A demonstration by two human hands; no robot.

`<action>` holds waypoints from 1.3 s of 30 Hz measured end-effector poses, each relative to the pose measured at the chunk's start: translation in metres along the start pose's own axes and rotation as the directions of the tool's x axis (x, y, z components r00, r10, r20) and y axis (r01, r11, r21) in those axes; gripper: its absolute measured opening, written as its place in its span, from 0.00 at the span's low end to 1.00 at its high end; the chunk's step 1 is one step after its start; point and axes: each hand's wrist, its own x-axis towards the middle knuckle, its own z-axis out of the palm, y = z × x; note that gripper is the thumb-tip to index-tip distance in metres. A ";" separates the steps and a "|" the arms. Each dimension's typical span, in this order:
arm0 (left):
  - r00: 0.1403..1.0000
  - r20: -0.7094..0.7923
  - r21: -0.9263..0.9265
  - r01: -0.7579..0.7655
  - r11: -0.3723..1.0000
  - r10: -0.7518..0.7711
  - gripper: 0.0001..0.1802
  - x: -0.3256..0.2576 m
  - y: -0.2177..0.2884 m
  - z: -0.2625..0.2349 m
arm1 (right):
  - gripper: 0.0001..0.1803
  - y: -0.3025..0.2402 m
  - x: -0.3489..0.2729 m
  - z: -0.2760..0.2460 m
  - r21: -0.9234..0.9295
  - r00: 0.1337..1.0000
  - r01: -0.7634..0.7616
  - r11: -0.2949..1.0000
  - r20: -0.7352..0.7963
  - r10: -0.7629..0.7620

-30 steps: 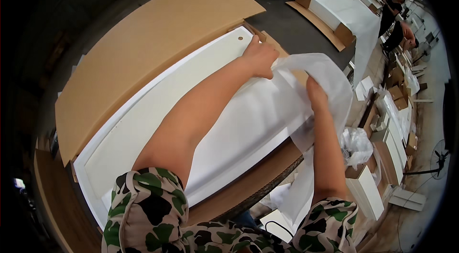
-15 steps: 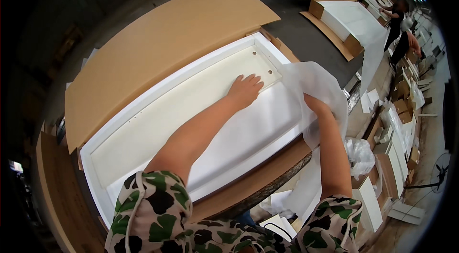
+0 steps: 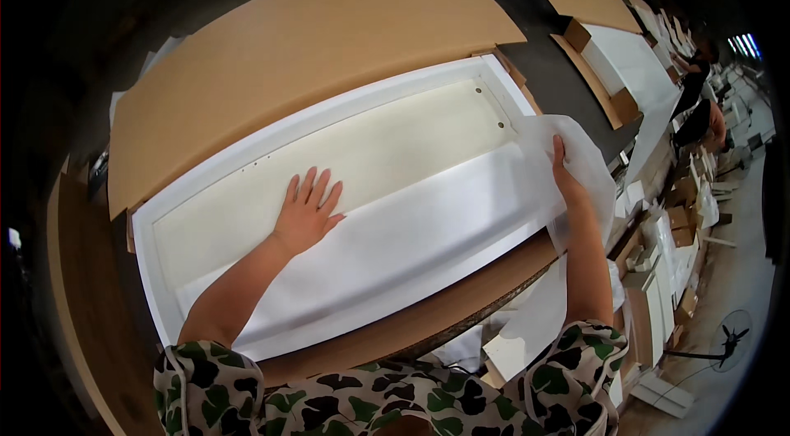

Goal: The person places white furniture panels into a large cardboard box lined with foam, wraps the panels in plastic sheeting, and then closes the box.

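A long cream panel (image 3: 395,131) with small holes near its right end lies in a white foam-edged carton (image 3: 271,116). Smooth white sheeting (image 3: 411,234) covers the near half of it. My left hand (image 3: 306,209) rests flat with fingers spread, at the border between the bare panel and the sheeting. At the carton's right end, my right hand (image 3: 568,172) grips a thin translucent foam sheet (image 3: 588,152), thumb up; its other fingers are partly hidden by the sheet. The sheet hangs down past the carton's near right corner.
An open cardboard flap (image 3: 313,32) rises behind the carton, on a dark work surface (image 3: 543,74). Farther right stands another open carton (image 3: 621,57), with two people beyond it. Offcuts and packing scraps (image 3: 658,271) litter the right side, near a black fan (image 3: 731,341).
My left hand has slid left along the panel, from near its right end to left of the middle. My right hand still holds the foam sheet. The view has shifted slightly.
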 end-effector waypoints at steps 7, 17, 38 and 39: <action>0.992 -0.122 0.017 -0.013 1.000 0.015 0.25 -0.018 0.004 -0.002 | 0.27 0.059 0.010 -0.084 0.417 0.984 -0.056 0.907 -0.130 0.121; 0.948 0.283 -0.269 0.224 0.937 -0.146 0.25 -0.052 -0.003 -0.030 | 0.35 0.070 -0.116 -0.180 -0.830 0.859 -0.273 0.487 0.017 0.512; 0.866 -0.115 -0.162 0.467 0.869 -0.487 0.16 -0.214 0.132 -0.159 | 0.57 0.115 -0.010 -0.069 -0.221 0.958 -0.028 0.975 0.273 0.089; 0.865 -0.149 -0.232 0.440 0.868 -0.478 0.18 -0.210 0.137 -0.155 | 0.61 0.132 0.000 -0.066 -0.368 0.948 -0.028 0.930 0.286 0.142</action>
